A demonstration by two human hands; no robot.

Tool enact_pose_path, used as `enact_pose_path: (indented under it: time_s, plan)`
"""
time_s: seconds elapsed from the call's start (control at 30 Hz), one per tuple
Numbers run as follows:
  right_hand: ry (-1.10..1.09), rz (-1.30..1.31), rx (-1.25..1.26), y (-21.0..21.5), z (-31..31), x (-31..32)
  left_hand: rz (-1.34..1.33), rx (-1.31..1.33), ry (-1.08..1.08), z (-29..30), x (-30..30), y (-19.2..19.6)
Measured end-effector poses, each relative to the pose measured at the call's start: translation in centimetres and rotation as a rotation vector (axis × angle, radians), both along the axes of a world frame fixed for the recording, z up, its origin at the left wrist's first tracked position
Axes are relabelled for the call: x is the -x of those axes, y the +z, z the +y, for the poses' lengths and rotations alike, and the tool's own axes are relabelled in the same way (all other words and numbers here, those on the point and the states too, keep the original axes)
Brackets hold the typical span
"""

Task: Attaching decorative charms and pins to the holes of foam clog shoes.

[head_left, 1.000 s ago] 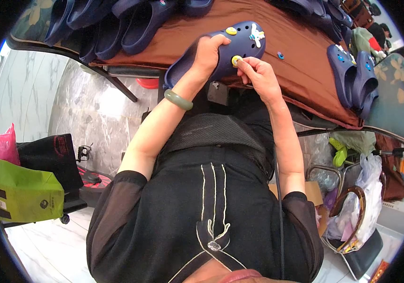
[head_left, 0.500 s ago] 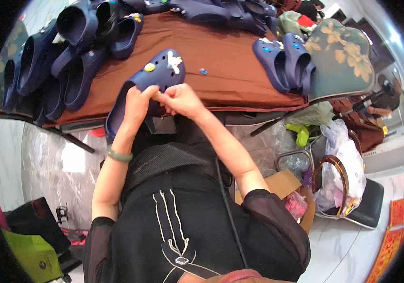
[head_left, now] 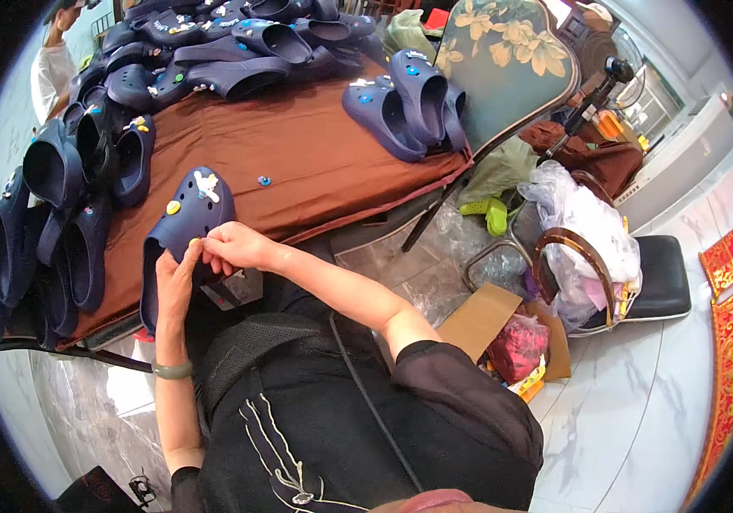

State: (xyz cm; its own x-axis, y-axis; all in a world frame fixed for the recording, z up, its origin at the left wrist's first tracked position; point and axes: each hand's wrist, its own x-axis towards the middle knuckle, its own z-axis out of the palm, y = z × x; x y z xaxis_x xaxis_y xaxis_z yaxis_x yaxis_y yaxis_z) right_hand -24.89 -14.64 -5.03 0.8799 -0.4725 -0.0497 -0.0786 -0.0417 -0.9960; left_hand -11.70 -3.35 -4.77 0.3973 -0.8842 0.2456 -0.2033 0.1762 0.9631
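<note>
A navy clog [head_left: 200,201] rests at the table's near edge, its toe pointing away from me. A round yellow charm [head_left: 173,208] and a white figure charm [head_left: 206,185] sit on its upper. My left hand [head_left: 176,278] grips the clog's side, partly inside the opening, with the thumb up. Right beside that thumb, my right hand [head_left: 236,247] is closed in a pinch against the clog's upper. Whatever lies between its fingertips is hidden. A small blue charm [head_left: 265,180] lies loose on the brown cloth [head_left: 298,158], just beyond the clog.
Navy clogs [head_left: 238,64] are heaped at the far side, with more clogs [head_left: 88,248] at the left. Several stand by a floral chair back [head_left: 512,51]. On the right are a chair with plastic bags [head_left: 585,248] and an open carton [head_left: 478,325]. A person [head_left: 52,73] stands far left.
The view has swung right and tilted, so the table and clog appear farther left and lower. Both hands stay at the clog, with little visible change in their hold.
</note>
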Motion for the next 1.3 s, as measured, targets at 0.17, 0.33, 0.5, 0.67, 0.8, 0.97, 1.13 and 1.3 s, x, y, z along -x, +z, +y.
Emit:
enact_pose_path:
  time_s: [0.17,0.33,0.5,0.67,0.8,0.97,1.13,1.3]
  plan:
    - [-0.274,-0.030,0.629,0.1,0.3,0.9,-0.173,-0.074,0.081,-0.7,-0.6,0.2]
    - [-0.255,-0.281,0.755,0.8,1.0,0.6,-0.111,-0.033,0.103,-0.6,0.2,0.7]
    - [-0.286,-0.420,0.884,0.1,0.8,-0.5,-0.121,0.044,0.080,0.2,0.5,0.8]
    - [-0.347,-0.383,0.899,-1.4,0.7,-0.8,-0.104,0.015,0.069,0.1,0.4,0.7]
    - [-0.282,-0.438,0.919,-0.4,0.8,0.6,-0.085,-0.154,0.054,-0.2,-0.5,-0.5]
    - [-0.644,-0.280,0.878,-3.0,-6.0,4.7,-0.129,-0.141,0.090,-0.9,-1.1,-1.6]
    - [-0.792,0.058,0.819,-4.3,-11.6,6.2,-0.048,-0.155,0.026,-0.7,-0.7,1.0]
    - [-0.665,0.223,1.080,-3.9,-12.6,3.8,0.027,-0.121,-0.010,-0.4,-0.7,1.3]
